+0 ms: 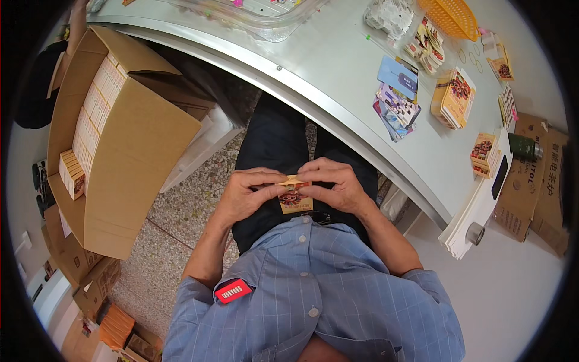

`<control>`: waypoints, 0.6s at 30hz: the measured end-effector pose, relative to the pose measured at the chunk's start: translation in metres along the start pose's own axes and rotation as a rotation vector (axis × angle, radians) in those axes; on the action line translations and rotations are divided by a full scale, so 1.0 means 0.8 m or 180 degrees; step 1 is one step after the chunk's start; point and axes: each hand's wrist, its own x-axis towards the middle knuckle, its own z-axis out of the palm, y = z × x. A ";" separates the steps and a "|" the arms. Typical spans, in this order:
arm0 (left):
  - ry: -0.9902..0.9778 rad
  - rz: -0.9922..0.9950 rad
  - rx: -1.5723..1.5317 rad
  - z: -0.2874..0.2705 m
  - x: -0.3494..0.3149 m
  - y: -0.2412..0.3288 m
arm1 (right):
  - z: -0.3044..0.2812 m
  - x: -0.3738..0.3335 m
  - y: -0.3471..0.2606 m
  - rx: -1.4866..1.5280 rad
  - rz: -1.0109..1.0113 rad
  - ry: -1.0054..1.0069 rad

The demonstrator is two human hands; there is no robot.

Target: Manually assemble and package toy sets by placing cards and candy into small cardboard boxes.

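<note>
Cardboard carton: stands open at the far left (139, 175), with packed rows of slim small boxes (99, 105) along its inside; this part looks done.
Short row of orange boxes: sits at the carton's near end (72, 175), apparently filled and put away too.
Left hand: its grip pinches the upper left of the held box between thumb and fingers (244, 192).
Small printed box: is upright over the lap, between the 2 hands, orange with a red design (295, 202); its upper edge is under the fingertips, so I judge it unfinished, though whether the top is closed I cannot tell.
Right hand: its grip pinches the upper right of the same box, thumb in front (339, 186).
Fanned cards: lie on the table (338, 72), purple and white (395, 114), loose and unboxed.
Orange printed stack: lies on the table right of the cards (453, 99); it seems left to handle.
Orange box: stands near the table's right edge (484, 154), apart from the carton; whether it is complete, I cannot tell.
</note>
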 end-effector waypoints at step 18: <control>0.0671 0.2521 0.1919 0.031 -0.012 0.058 | -0.008 0.004 -0.046 0.1872 0.1390 0.0476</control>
